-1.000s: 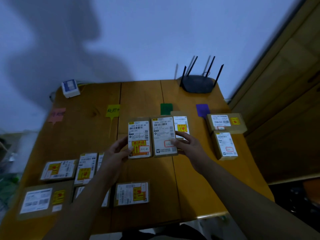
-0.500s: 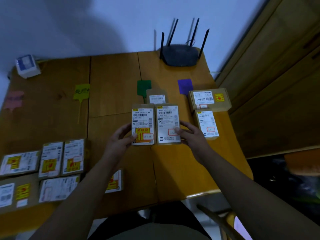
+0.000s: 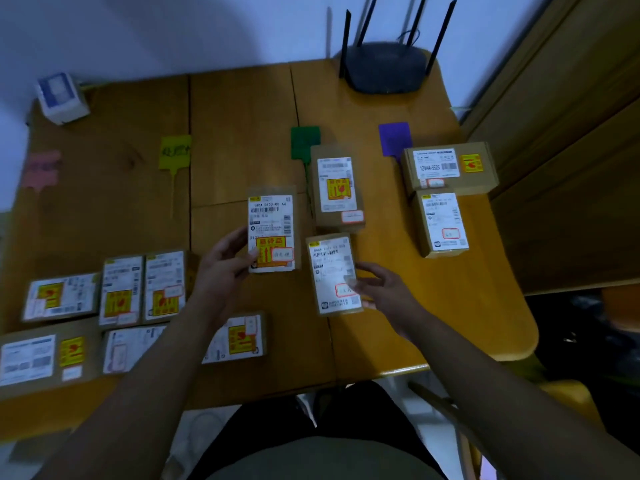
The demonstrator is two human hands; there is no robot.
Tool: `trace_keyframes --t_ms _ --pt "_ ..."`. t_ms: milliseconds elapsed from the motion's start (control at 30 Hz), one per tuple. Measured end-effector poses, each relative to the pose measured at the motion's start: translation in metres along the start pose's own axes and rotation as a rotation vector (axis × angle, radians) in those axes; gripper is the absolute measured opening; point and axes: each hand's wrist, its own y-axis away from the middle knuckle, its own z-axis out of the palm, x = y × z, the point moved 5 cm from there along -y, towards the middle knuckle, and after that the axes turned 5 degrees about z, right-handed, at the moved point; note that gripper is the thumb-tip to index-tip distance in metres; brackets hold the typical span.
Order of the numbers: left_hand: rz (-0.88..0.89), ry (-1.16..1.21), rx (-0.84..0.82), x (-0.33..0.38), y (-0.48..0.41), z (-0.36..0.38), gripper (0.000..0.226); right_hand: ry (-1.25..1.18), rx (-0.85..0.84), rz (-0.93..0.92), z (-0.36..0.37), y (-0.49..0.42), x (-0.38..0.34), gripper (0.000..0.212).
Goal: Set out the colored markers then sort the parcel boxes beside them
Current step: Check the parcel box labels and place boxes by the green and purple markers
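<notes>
The left hand (image 3: 225, 268) is gripping a parcel box with an orange sticker (image 3: 272, 233) by its near left edge, thumb on the label, and is holding it upright in view with its long axis running away from the person. The right hand (image 3: 377, 292) is pinching the near right corner of a second box (image 3: 334, 275), which is lying lower and just right of the first; whether it is resting on the table (image 3: 239, 133) or hanging slightly above it is hard to tell in the blur. Four markers are lying across the far side: pink (image 3: 41, 169), yellow (image 3: 174, 152), green (image 3: 304, 142) and purple (image 3: 394, 138). One box (image 3: 337, 190) is already sitting just below the green marker, directly beyond the right hand's box, so the right hand is the nearer one for that column. The yellow marker is lying up and to the left of the left hand's box, with bare table beneath it. Unsorted boxes (image 3: 121, 306) are waiting at the near left.
</notes>
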Motion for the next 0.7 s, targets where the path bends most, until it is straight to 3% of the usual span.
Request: trace_keyframes --t_ms 233,533,600,700 --pt "-0.045 0.032 0.031 -0.018 0.018 -0.024 0.05 -0.019 0.112 0.071 0.008 -0.021 0.033 0.057" --pt "-0.02 0.084 0.023 -0.035 0.026 -0.03 0.051 0.113 0.296 0.008 0.003 -0.037 0.018 0.048" --pt "-0.003 0.11 0.028 -0.031 0.026 -0.029 0.05 0.24 0.413 -0.05 0.005 -0.028 0.005 0.051" --pt "0.026 0.128 0.023 -0.022 0.027 -0.028 0.05 0.358 0.53 -0.265 0.018 -0.009 -0.028 0.04"
